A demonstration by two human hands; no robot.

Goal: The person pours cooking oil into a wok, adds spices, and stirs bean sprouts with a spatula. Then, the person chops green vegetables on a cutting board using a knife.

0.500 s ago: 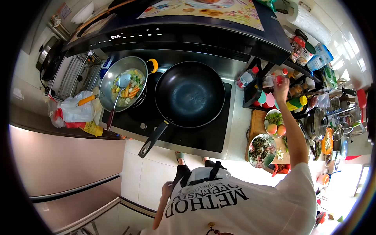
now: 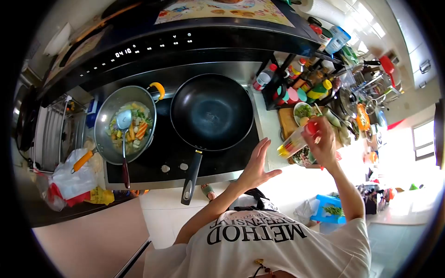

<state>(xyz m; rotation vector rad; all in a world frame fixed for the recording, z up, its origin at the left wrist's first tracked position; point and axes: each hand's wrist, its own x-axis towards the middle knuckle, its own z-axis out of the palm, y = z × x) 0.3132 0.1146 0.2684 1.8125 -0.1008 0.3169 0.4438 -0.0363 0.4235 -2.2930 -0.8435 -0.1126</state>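
Observation:
My right hand [image 2: 322, 144] grips the red cap end of a clear bottle [image 2: 293, 142] that has some yellow at its lower end. The bottle is tilted, over the counter to the right of the stove. My left hand [image 2: 256, 164] is open with its fingers spread, near the stove's front right corner and apart from the bottle. A black frying pan [image 2: 212, 112] stands on the stove with only a sheen visible inside. To its left, a steel wok [image 2: 104, 116] holds chopped vegetables [image 2: 139, 131] and a ladle [image 2: 124, 121].
A range hood [image 2: 199, 39] hangs above the stove's back edge. The pan's handle [image 2: 191, 180] sticks out past the front edge. At the right are a sauce rack [image 2: 273, 98], a cutting board [image 2: 287, 121] and bowls. Plastic bags [image 2: 72, 173] lie at the left.
My right hand has come away from the rack, toward my body, with the red-capped bottle. My left hand has risen from beside my body toward the bottle. The view has shifted to the right.

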